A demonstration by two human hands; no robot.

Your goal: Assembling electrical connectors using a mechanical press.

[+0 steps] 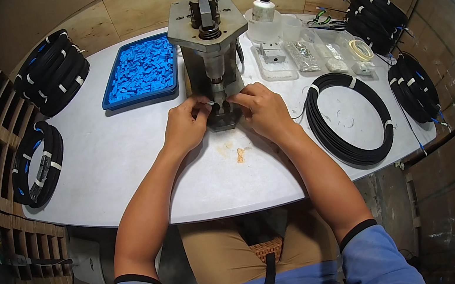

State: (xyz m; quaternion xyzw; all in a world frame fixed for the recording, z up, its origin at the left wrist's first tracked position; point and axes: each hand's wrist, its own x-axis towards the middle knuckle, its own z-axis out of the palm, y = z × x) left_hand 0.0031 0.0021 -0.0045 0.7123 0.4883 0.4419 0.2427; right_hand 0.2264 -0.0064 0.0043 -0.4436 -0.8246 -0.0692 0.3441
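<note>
"Press [214, 55]: one, grey metal, standing upright on the white table [106, 167], straight ahead of you. Hands?"

"Left hand [185, 122]: one, just left of the ram [217, 78], your thumb and fingers drawn nearly together. Right hand [264, 107]: one, just right of it, your fingers partly curled, tips pointing inward. Hold: cannot tell for either (a tiny pale bit shows at your left fingertips, too small to name)."

"Governing relation?"

"Ram axis: vertical, dropping between your two sets of fingertips. It lies to the right of your left hand and to the left of your right; neither is plainly nearer. In my judgement, your next move calls for minding that line."

"Adjacent items?"

"Black cable coil [356, 156]: one, lying flat beside your right forearm, a thin strand running off its left side toward that arm. Blue tray [140, 100]: one, filled with blue pieces [139, 66], beyond your left hand."
</note>
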